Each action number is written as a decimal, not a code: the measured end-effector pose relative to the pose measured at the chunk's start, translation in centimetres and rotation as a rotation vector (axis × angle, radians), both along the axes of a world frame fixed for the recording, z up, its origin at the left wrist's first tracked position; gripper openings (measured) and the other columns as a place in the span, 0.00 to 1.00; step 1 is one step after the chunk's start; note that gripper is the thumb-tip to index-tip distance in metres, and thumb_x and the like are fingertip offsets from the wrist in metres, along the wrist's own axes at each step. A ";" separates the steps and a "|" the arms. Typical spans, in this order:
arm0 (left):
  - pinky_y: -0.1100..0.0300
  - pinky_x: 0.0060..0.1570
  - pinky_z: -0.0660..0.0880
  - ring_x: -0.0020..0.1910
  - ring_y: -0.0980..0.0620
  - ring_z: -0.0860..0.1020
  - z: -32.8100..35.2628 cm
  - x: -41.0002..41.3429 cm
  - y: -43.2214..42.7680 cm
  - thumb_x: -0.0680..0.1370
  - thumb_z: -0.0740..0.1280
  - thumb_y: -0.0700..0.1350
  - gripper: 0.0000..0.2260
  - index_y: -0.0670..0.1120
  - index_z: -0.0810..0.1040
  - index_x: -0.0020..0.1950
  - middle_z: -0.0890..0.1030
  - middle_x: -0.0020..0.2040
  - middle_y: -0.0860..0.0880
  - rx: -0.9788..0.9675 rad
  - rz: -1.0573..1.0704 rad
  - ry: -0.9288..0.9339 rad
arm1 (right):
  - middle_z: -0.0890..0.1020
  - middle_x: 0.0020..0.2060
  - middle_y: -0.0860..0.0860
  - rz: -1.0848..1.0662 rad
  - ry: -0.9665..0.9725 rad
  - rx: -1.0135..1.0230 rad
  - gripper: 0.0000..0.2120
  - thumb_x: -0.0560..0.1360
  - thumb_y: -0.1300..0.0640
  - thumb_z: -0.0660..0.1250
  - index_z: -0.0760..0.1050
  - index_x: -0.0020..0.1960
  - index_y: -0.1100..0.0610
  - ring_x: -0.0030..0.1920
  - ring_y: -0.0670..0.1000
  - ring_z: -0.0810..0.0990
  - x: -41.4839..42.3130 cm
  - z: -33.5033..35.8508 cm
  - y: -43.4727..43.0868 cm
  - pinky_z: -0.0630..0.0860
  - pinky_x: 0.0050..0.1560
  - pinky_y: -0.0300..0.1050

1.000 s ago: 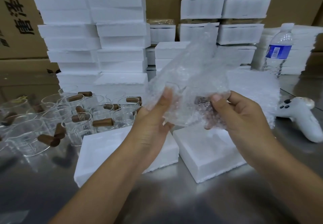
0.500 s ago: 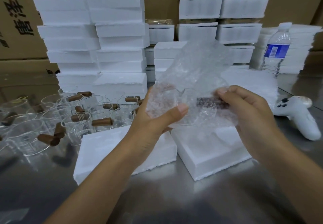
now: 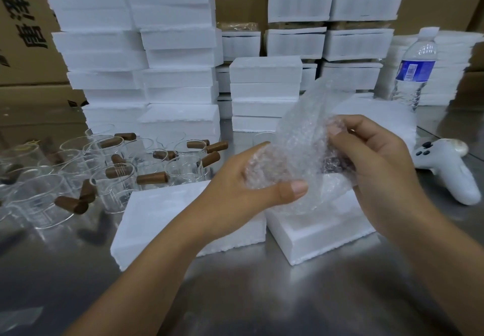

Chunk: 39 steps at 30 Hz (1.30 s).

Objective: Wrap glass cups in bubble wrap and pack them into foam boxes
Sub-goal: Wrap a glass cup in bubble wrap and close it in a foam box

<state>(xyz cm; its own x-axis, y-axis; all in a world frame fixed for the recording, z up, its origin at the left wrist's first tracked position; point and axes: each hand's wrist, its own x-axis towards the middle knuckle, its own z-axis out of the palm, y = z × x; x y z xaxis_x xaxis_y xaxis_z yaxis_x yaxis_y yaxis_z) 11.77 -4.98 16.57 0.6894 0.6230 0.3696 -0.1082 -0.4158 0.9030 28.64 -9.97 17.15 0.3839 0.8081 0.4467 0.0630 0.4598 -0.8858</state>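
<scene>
Gripping bubble wrap (image 3: 298, 147) are left hand (image 3: 246, 189) and right hand (image 3: 374, 173); carton (image 3: 23, 16) reads 唐泽.

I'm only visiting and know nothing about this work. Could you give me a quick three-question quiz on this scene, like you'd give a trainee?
1. True or false: the left hand and the right hand both hold the bubble wrap.
2. What stands at the far right of the table? A) scissors B) water bottle C) tape roll
3. What colour are the handles of the unwrapped glass cups?

Key: 1 true; 2 B; 3 brown.
</scene>
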 end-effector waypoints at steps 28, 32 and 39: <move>0.70 0.47 0.73 0.52 0.63 0.75 -0.2 0.7 -0.1 0.63 0.70 0.63 0.18 0.75 0.70 0.50 0.74 0.51 0.58 0.419 0.332 0.097 | 0.78 0.47 0.38 -0.140 -0.703 0.159 0.08 0.74 0.47 0.56 0.69 0.52 0.43 0.52 0.42 0.75 -0.9 -0.6 -0.6 0.70 0.54 0.39; 0.73 0.41 0.73 0.48 0.63 0.76 -0.2 0.4 -0.1 0.62 0.74 0.62 0.17 0.76 0.71 0.45 0.74 0.49 0.58 0.386 0.324 0.121 | 0.72 0.46 0.36 -0.255 -0.953 0.219 0.18 0.76 0.39 0.53 0.72 0.53 0.50 0.49 0.33 0.69 -0.7 -0.9 -0.6 0.64 0.59 0.50; 0.63 0.48 0.74 0.53 0.60 0.73 -0.6 0.6 -0.1 0.66 0.73 0.59 0.28 0.55 0.66 0.62 0.72 0.56 0.57 0.562 0.339 0.214 | 0.78 0.36 0.44 -0.237 -0.656 0.093 0.11 0.68 0.46 0.66 0.74 0.38 0.54 0.40 0.44 0.76 -0.9 -0.4 -0.4 0.71 0.43 0.33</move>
<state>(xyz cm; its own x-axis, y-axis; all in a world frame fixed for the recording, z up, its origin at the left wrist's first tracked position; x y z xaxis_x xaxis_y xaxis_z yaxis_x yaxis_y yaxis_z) 12.33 -5.11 15.95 0.5839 0.5708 0.5773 0.2674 -0.8067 0.5271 27.72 -10.35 16.73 0.1724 0.6830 0.7098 0.6784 0.4401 -0.5883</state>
